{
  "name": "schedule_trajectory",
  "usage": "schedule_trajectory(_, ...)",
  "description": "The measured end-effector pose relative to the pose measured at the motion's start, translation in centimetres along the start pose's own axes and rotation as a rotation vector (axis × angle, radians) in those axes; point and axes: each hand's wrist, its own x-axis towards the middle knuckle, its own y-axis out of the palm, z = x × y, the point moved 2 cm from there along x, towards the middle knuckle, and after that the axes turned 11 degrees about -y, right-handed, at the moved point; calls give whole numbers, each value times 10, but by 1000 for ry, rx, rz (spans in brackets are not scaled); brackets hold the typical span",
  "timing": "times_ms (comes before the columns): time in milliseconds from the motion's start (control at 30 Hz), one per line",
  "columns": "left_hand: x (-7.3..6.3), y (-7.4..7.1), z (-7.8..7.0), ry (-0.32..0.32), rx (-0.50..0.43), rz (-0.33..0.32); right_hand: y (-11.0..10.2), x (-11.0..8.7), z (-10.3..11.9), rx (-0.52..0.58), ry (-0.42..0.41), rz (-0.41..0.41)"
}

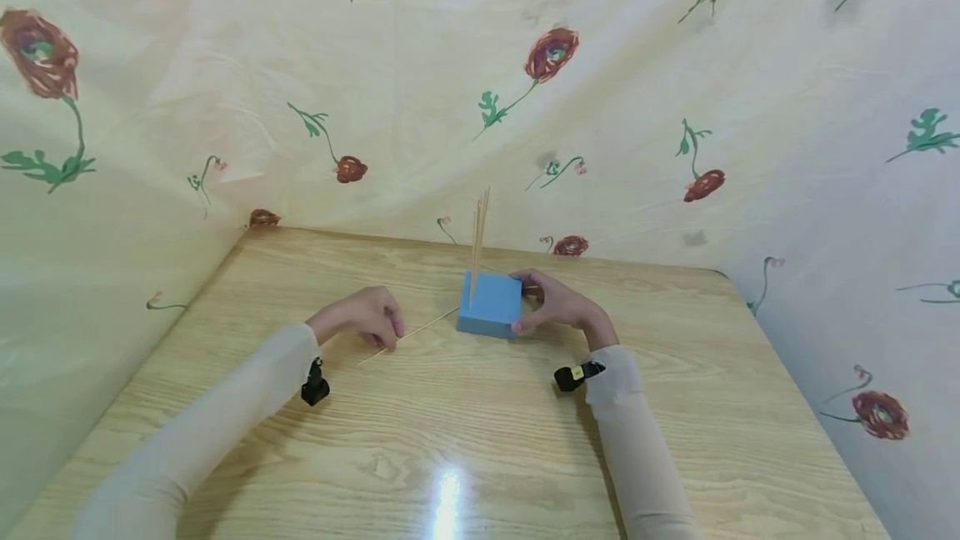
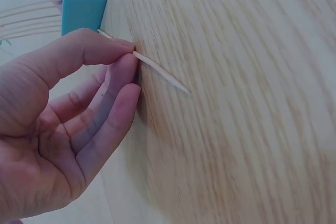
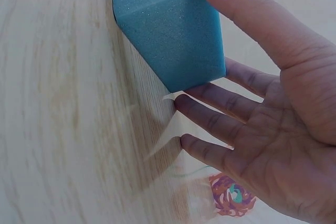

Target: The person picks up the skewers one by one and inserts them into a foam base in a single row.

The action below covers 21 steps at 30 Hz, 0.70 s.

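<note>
A blue foam block (image 1: 498,294) sits on the wooden table, with several thin bamboo skewers (image 1: 477,244) standing upright from the left part of its top. My right hand (image 1: 558,304) holds the block at its right side, thumb at the near corner and fingers toward the back; the right wrist view shows the thumb on the foam (image 3: 168,35). To the left, my left hand (image 1: 372,317) pinches a single skewer (image 2: 163,73) between thumb and finger, low over the table. That skewer slants, and its far end reaches the block's left side; whether it enters the foam I cannot tell.
The light wood table (image 1: 390,432) extends around the block on all sides. Behind and beside it hangs a pale sheet (image 1: 420,90) printed with red flowers. Each wrist carries a small black camera, one (image 1: 315,386) on the left and one (image 1: 576,377) on the right.
</note>
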Motion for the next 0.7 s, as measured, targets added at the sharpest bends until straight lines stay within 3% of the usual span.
schedule_trajectory(433, 1, -5, 7, 47, -33, 61, 0, 0, 2, 6, 7, -2)
schedule_trajectory(700, 0, -8, 12, 40, -75, 90, 0, -1, 3, 5, -1, 1)
